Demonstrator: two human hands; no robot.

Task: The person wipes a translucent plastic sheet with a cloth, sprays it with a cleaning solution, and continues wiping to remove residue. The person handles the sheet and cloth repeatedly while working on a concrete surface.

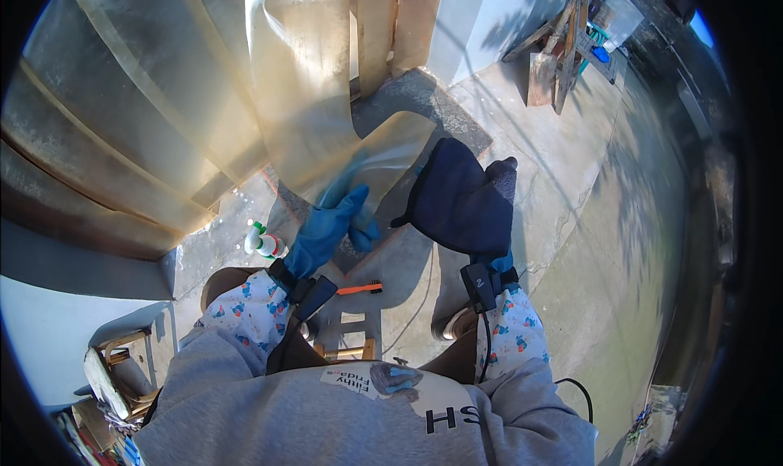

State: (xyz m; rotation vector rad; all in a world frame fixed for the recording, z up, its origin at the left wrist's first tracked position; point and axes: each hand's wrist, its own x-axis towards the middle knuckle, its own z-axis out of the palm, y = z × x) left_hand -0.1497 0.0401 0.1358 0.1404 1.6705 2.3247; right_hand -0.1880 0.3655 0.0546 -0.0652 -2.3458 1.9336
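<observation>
My left hand (333,224), in a blue rubber glove, grips the curled lower end of a translucent yellowish plastic strip (306,117), with fingers on both sides of it. The strip hangs among others of a strip curtain (153,86). A dark blue cloth (462,200) covers most of my right hand (495,261); only the blue glove's cuff shows below it, and the fingers are hidden. Right of the strip's end, the cloth hangs spread out. An orange-handled brush (361,288) lies on the floor between my legs, and a white spray bottle (266,242) with a green top is at the left.
A dark mat or slab (428,108) lies on the concrete floor under the strip. Below my hands is part of a wooden stool (345,351). A wooden chair (116,374) is at lower left. Wooden boards (553,68) lean near the pale wall at upper right.
</observation>
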